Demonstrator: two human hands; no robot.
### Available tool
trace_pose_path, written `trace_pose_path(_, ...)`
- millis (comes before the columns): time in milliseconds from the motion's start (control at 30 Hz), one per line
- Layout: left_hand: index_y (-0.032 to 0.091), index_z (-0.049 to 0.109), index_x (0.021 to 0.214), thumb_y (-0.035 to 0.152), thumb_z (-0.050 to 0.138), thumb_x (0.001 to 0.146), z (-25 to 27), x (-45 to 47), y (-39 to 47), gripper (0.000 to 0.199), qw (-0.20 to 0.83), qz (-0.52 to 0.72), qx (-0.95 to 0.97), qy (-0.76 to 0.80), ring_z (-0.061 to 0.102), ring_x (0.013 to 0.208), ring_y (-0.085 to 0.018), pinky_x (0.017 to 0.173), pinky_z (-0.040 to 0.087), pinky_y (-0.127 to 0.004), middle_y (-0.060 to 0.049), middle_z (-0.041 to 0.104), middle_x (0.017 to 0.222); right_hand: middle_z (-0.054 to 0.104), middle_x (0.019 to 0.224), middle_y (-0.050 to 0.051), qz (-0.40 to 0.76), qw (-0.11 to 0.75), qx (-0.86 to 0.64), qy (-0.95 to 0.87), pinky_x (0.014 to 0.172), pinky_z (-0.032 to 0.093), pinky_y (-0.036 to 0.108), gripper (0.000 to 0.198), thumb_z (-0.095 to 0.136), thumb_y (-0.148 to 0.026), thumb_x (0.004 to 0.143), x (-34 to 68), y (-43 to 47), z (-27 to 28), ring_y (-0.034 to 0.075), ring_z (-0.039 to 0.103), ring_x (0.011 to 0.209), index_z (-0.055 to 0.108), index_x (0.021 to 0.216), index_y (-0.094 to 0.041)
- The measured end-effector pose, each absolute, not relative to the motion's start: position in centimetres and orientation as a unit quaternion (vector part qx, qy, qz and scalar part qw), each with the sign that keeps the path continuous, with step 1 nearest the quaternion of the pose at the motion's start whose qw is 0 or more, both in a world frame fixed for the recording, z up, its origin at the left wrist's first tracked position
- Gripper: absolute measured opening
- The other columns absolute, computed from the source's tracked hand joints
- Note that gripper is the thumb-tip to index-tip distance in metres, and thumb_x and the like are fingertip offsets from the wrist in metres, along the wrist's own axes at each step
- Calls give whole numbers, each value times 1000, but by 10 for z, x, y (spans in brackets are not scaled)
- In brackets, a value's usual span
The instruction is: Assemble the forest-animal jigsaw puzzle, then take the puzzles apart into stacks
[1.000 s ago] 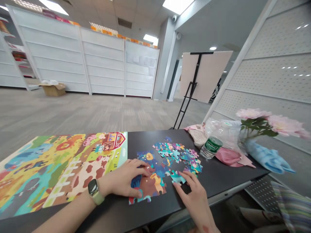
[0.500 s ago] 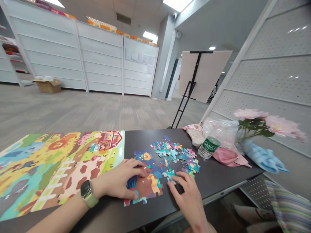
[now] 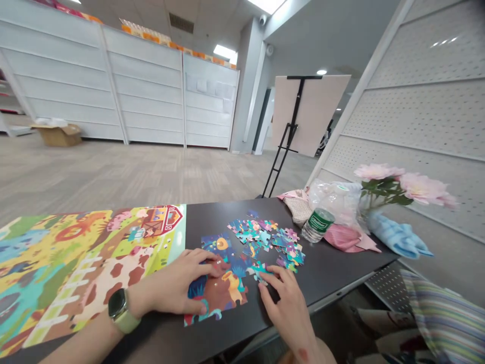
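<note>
My left hand [image 3: 181,283] lies with fingers and thumb spread over the left part of a joined puzzle section [image 3: 223,293], which shows brown, orange and dark blue shapes. My right hand [image 3: 284,296] is at the section's right side, fingers bent. Its fingertips and thumb are at the right edge of a small teal-and-white puzzle piece [image 3: 256,271], which they partly cover. This piece lies flat on the table, close beside the joined section. Beyond my right hand is a loose heap of puzzle pieces [image 3: 252,231], with more pieces [image 3: 291,247] to its right.
On the dark table [image 3: 326,273], a large animal picture sheet [image 3: 94,268] covers the left. At the right stand a water bottle [image 3: 317,225], pink cloth [image 3: 346,238], blue cloth [image 3: 397,237] and pink flowers [image 3: 424,189]. An easel [image 3: 290,131] stands behind.
The view has turned slightly, so everything sits a little further left. Both hands keep nearly the same places against the puzzle section and the teal piece.
</note>
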State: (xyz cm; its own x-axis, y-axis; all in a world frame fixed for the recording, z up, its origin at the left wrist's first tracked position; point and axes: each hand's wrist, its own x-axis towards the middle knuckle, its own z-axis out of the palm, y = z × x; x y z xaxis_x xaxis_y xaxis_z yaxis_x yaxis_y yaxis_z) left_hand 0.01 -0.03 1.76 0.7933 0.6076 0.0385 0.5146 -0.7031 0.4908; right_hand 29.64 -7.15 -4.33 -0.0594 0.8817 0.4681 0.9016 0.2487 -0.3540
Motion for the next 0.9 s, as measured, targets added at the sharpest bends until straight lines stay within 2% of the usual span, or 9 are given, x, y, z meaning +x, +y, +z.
trace_pose_path(467, 33, 60, 126, 36, 82, 67, 17, 1, -1, 63, 239, 102, 915, 307, 45, 132, -36, 110, 37, -48, -5, 48, 144, 69, 103, 7, -18, 350, -630, -693, 88, 54, 37, 11, 59, -29, 89, 294, -73, -44, 24, 65, 99, 67, 94, -24)
trace_pose_path(667, 33, 60, 124, 37, 81, 68, 17, -1, -2, 60, 238, 107, 918, 299, 46, 131, -35, 109, 37, -48, -5, 49, 143, 68, 98, 7, -47, 358, -654, -664, 90, 50, 42, 10, 58, -28, 89, 295, -73, -51, 26, 62, 99, 67, 90, -24)
trace_pose_path(900, 31, 63, 115, 42, 85, 61, 17, -4, -1, 59, 248, 103, 916, 297, 48, 128, -36, 107, 39, -47, -5, 51, 140, 68, 112, 10, -80, 320, -686, -649, 84, 49, 48, 22, 54, -31, 91, 298, -55, -46, 31, 60, 106, 74, 98, -26)
